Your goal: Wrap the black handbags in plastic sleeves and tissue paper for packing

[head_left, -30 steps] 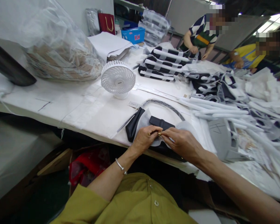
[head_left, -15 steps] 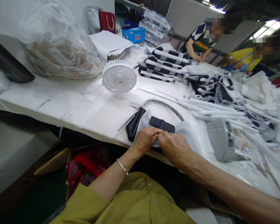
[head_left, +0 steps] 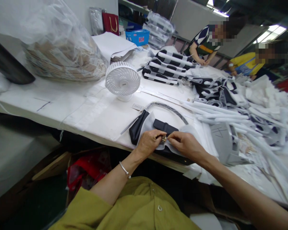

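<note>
A black leather bag lies at the near edge of the white table, partly wrapped in white tissue paper. Its black strap crosses the top. My left hand and my right hand meet over the bag. Both pinch a small gold metal fitting between their fingertips. A silver bracelet sits on my left wrist.
A small white desk fan stands behind the bag. A big plastic sack of brown goods fills the left. Stacks of black and white wrapped bags and white paper rolls cover the right. Two people work at the far end.
My right hand has drawn back a little to the right, so the gold fitting shows between the fingertips again. The left hand has hardly moved.
</note>
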Tool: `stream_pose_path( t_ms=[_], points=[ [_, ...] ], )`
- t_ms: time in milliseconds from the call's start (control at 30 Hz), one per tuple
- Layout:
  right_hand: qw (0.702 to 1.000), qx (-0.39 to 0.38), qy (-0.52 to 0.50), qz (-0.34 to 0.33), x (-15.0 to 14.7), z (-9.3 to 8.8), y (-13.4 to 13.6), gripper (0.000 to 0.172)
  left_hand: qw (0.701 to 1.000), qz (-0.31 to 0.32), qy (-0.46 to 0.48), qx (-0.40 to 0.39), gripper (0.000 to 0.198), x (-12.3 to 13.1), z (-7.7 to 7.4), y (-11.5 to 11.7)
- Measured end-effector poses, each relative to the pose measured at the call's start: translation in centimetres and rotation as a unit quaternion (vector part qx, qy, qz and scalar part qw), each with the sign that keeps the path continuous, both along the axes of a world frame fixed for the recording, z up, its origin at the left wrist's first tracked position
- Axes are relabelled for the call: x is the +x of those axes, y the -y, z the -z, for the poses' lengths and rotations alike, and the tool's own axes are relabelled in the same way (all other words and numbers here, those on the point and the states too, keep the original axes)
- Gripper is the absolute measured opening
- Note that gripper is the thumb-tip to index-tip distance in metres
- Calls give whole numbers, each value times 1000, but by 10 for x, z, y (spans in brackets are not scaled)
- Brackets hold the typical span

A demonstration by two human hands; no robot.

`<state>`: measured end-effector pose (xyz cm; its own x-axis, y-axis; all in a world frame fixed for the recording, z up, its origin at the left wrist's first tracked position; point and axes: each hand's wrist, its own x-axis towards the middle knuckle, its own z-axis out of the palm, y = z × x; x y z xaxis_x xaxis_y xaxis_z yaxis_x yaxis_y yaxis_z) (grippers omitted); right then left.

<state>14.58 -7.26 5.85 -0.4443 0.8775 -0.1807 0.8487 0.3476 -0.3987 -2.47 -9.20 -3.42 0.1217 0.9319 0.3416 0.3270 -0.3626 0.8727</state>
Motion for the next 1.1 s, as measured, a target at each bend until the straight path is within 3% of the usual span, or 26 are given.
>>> stream_pose_path(
  t_ms=[133,300,367,433,567,667,800,967,1100],
  points=[
    [973,-166,-97,125,3,-1,-4,23,1000,-2,13,-11,30,-1,-3,1],
    [956,-227,-124,142,-4,-1,-6,23,999,2,41,-33,31,-3,-7,-2],
    [963,-197,-123,140,-5,3,-4,21,998,6,48,-40,32,-3,-7,-3],
    [977,-118,-124,125,-5,7,1,19,997,7,54,-48,31,-3,-8,-3],
    [989,75,-124,36,-2,14,12,18,996,6,63,-59,25,-2,-10,-3],
    [980,154,-119,-30,0,16,17,19,997,5,58,-58,22,-2,-11,-3],
    [978,182,-62,-86,-3,11,18,20,998,1,39,-44,23,-2,-12,-3],
    [968,182,144,-99,-23,-3,23,19,1000,-5,14,-12,26,1,-8,-2],
    [947,139,270,-104,-44,-15,31,19,1000,-6,-11,-2,28,2,-5,-1]
  ],
)
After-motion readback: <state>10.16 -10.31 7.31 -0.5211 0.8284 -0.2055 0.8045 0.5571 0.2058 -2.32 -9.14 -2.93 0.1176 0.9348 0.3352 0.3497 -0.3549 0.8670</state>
